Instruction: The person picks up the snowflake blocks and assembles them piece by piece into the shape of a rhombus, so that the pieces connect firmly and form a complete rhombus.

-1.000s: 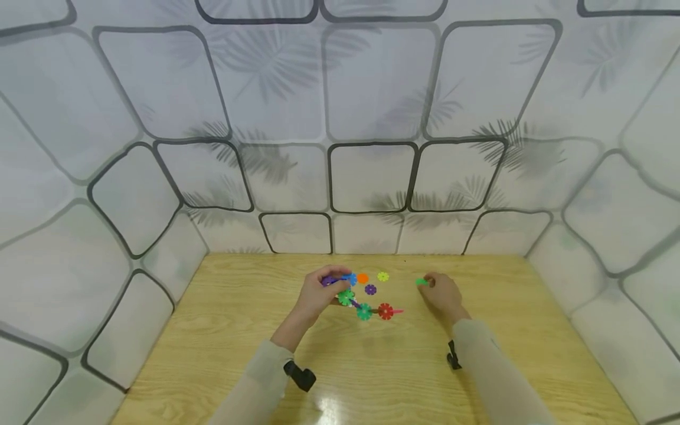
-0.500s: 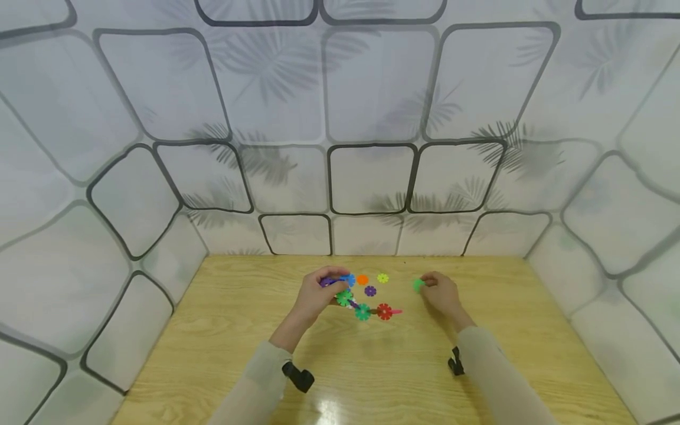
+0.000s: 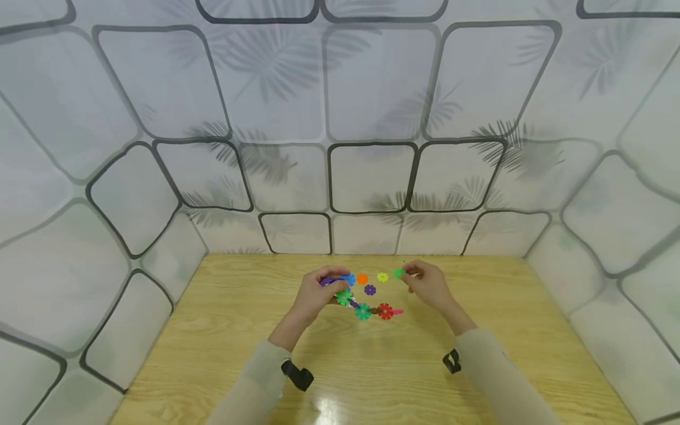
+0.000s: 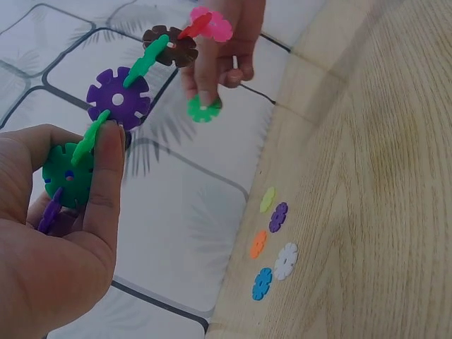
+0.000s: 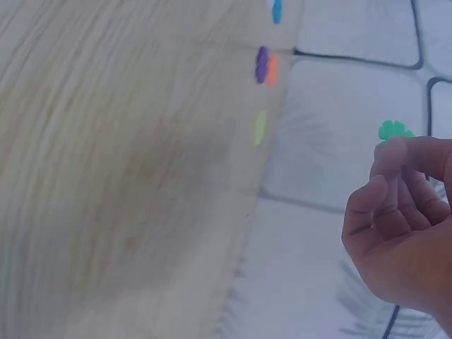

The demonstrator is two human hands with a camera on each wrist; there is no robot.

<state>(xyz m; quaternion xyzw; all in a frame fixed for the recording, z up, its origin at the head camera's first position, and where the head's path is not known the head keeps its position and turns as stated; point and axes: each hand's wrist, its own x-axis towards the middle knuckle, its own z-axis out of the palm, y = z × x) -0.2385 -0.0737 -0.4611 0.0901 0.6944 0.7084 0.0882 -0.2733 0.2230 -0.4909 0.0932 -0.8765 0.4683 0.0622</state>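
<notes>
My left hand [image 3: 314,296] grips one end of a chain of notched plastic flower discs slotted into each other. In the left wrist view the thumb and fingers hold a green disc [image 4: 60,169]. From there the chain runs on through a purple disc [image 4: 102,95] and a brown disc [image 4: 182,55] to a pink disc [image 4: 220,27] at its free end. Between the thumb and fingertip of my right hand [image 3: 432,287], a single light green disc [image 3: 398,273] is pinched, held up apart from the chain. The left palm hides part of the chain.
Loose discs lie on the wooden table [image 3: 372,366] beyond the chain: yellow [image 3: 382,277], orange [image 3: 362,278], purple [image 3: 370,290], blue [image 4: 262,284] and white [image 4: 286,261]. Patterned cloth walls [image 3: 366,177] rise at the back and both sides.
My right hand has moved left with the light green disc, toward the yellow disc, and the disc has turned from edge-on to flatter toward the head camera. The left hand and chain have barely moved.
</notes>
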